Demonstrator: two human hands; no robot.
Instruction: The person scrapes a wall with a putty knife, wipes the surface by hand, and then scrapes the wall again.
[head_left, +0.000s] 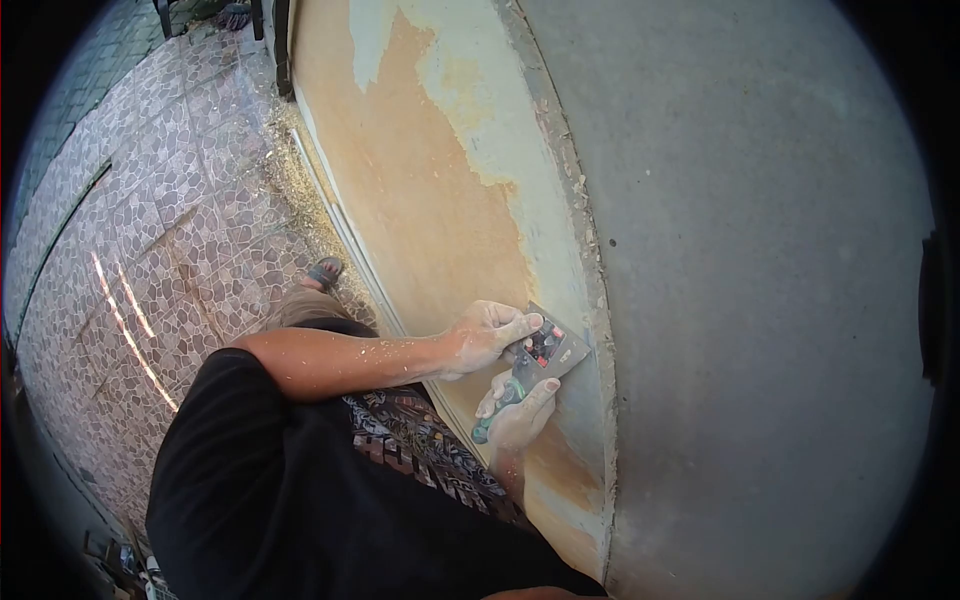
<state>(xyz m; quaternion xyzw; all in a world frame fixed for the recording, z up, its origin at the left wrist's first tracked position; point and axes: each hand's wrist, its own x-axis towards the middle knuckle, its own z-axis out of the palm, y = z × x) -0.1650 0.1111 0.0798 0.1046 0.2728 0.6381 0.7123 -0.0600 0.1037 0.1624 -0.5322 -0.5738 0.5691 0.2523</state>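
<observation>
A putty knife [568, 357] with a broad grey blade and a green handle is between my two hands, in front of the scraped wall. My right hand [522, 422] is wrapped round the handle, its thumb lying along the lower side of the blade. On the other side, my left hand [485, 338] is closed at the blade's edge, with the thumb pressed toward a dark patch with red marks [545, 342] on the blade. Pale dust coats both hands, and small flakes stick to my left forearm [350, 362].
Beside me the wall [440, 210] shows tan areas and ragged pale paint. A rough, chipped ridge [580, 200] divides it from a smooth grey surface [760, 280]. Paint flakes [295, 190] litter the patterned tile floor [150, 220] along the wall's base, near my sandalled foot [325, 271].
</observation>
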